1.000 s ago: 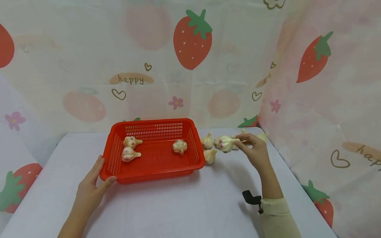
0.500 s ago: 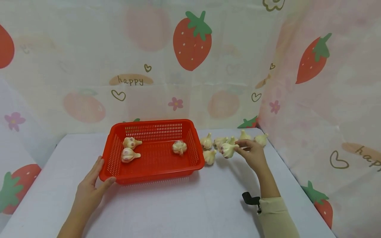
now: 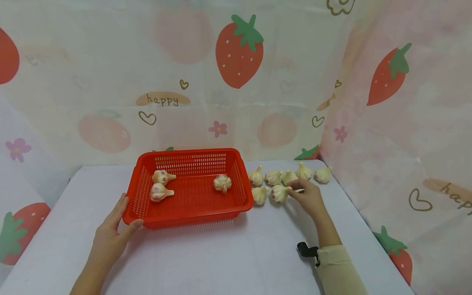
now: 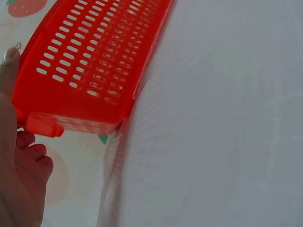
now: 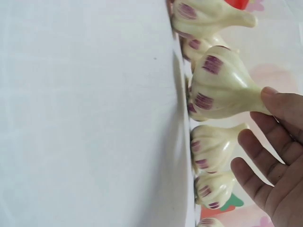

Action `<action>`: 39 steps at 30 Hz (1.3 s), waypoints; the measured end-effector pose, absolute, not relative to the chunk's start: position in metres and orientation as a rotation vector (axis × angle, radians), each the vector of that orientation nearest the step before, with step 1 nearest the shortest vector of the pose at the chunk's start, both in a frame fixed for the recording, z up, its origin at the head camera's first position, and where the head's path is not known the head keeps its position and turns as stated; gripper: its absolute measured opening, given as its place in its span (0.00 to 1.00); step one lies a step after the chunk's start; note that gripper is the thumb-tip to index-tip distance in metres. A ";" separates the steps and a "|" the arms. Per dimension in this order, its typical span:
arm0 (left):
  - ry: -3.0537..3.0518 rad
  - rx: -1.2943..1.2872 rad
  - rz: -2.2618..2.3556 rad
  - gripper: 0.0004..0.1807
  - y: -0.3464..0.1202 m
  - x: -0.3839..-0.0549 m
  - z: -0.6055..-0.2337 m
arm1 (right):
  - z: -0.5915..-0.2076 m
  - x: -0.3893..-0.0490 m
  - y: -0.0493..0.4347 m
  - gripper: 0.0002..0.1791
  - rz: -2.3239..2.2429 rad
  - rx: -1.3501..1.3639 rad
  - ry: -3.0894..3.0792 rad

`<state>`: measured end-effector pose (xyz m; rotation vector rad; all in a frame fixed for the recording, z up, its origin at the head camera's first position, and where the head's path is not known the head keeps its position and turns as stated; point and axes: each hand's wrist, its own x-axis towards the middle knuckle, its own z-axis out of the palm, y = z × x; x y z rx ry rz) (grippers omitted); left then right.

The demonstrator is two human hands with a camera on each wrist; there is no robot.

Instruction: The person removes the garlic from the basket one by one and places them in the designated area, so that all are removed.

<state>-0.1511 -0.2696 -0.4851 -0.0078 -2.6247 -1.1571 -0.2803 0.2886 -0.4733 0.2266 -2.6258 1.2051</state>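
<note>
My right hand (image 3: 307,198) pinches a garlic bulb (image 3: 279,193) by its stem, between thumb and fingers. In the right wrist view this bulb (image 5: 222,85), cream with purple patches, looks upright and close to the tabletop; whether it touches is unclear. Other garlic bulbs (image 3: 273,178) stand around and behind it, to the right of a red plastic basket (image 3: 191,217). Inside the basket, two bulbs (image 3: 160,191) lie at the left and a third bulb (image 3: 222,182) at the right. My left hand (image 3: 112,235) grips the basket's left front corner; its thumb (image 4: 9,71) is on the rim and fingers curl below.
A white cloth covers the table (image 3: 221,258). Strawberry-printed sheets (image 3: 239,110) stand behind it and along the right side. A small black device (image 3: 307,250) is strapped at my right wrist, beside the beige sleeve (image 3: 339,266).
My right hand has lowered the garlic bulb toward the table, from above the other bulbs to in front of them. The left hand and basket stay put.
</note>
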 end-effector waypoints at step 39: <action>-2.633 -0.009 -1.160 0.48 -0.269 -0.150 -0.483 | -0.447 -0.271 0.288 0.15 1.216 0.300 -2.625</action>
